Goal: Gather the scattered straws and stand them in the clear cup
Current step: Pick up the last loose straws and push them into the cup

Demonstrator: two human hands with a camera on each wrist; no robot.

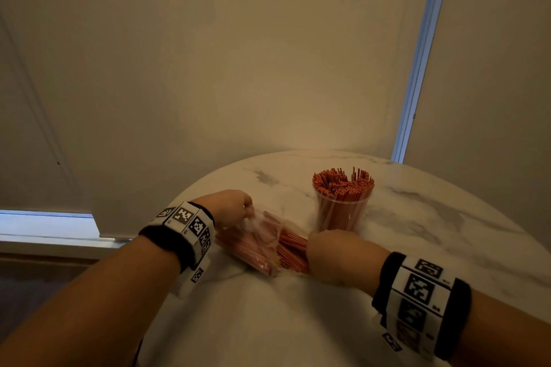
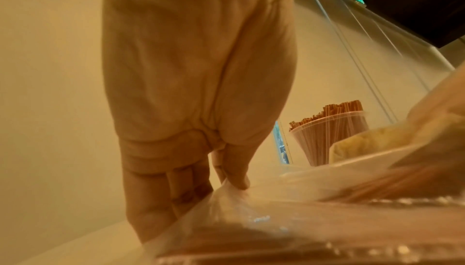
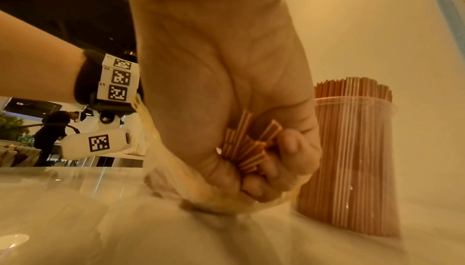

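Right hand point(image 3: 251, 150) grips straws point(image 3: 247, 150): ends visible only wrist view.

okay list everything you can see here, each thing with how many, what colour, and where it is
clear cup: one, transparent plastic, upright at the far middle of the table, just beyond the right hand.
straws in the cup: many, too many to count, orange, standing upright and packed, tops above the rim.
plastic bag: one, clear, lying on the table between the hands, partly filled with orange straws.
bundle of straws: one handful, orange, at the bag's mouth.
table: one, round, white marble pattern with grey veins.
wristbands: two, black with white marker tags, one on each wrist.
left hand: pinches the bag's far left edge.
right hand: grips the bundle of straws.
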